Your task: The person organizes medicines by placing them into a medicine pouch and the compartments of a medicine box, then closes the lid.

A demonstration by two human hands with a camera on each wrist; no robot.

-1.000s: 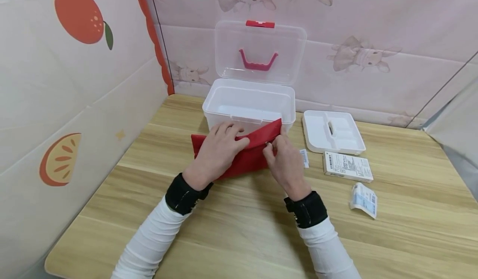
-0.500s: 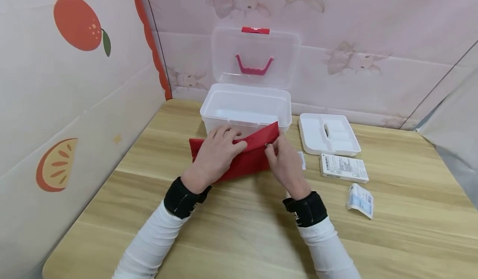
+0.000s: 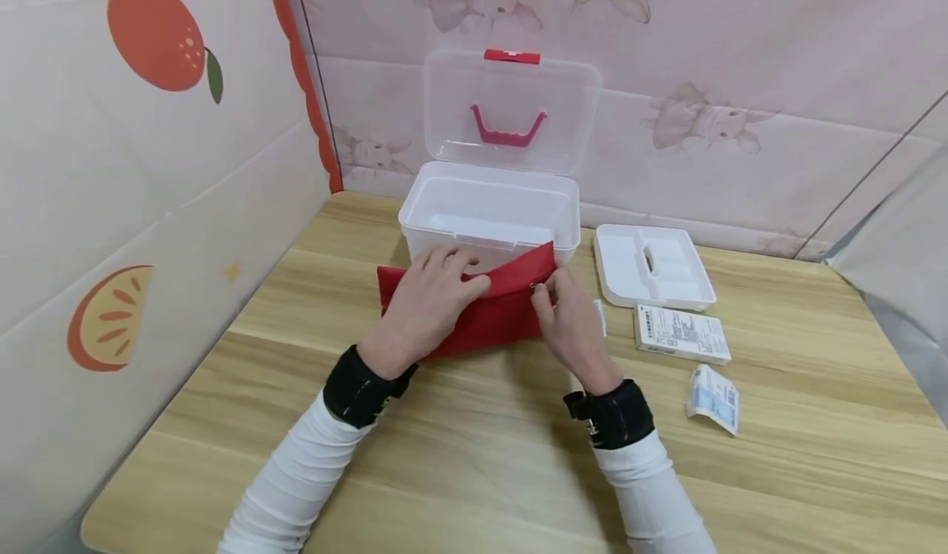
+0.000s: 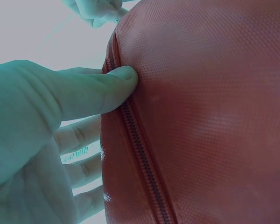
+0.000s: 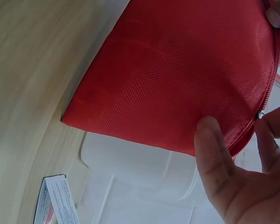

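A red zip pouch point(image 3: 496, 319) is held up between both hands in front of the white box. My left hand point(image 3: 424, 307) grips its zipped top edge. In the left wrist view, the thumb point(image 4: 116, 86) presses on the zipper point(image 4: 144, 158), whose teeth are meshed there, and the other fingers are behind. With thumb and fingers my right hand point(image 3: 572, 319) pinches the small metal zipper pull point(image 5: 260, 114) near the pouch's right end. A short stretch of zipper gapes just past the pull. The pouch hides part of the box's front wall.
Behind the pouch stands the white box point(image 3: 415, 208), its clear lid point(image 3: 511, 85) raised against the curtain. To the right lie a divided white tray point(image 3: 622, 286), a printed carton point(image 3: 683, 333) and a blue-and-white packet point(image 3: 714, 398). Another small packet point(image 3: 601, 317) peeks out beside the right hand.
The right hand and the zipper pull have shifted slightly right along the pouch's top edge. The left hand keeps its hold. The head view has tilted a little.
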